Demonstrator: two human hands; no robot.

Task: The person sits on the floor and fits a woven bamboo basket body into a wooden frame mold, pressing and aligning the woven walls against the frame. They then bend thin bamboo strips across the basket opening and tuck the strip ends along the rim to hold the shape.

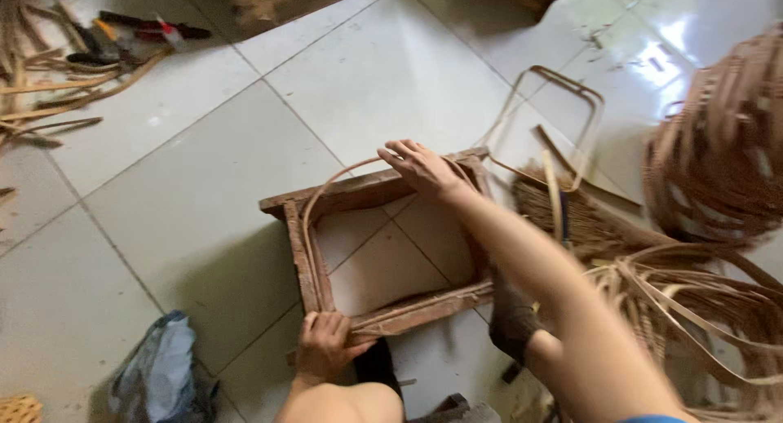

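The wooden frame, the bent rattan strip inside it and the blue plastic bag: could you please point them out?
wooden frame [300, 256]: head view, on its left side rail.
bent rattan strip [338, 174]: head view, on its curved corner.
blue plastic bag [159, 366]: head view, on its crumpled middle.

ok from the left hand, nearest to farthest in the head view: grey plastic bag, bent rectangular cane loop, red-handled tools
From the left hand, which grips the near corner of the wooden frame:
1. Grey plastic bag, on the floor just to its left.
2. Bent rectangular cane loop, beyond the frame's far right corner.
3. Red-handled tools, far off at the upper left among cane strips.
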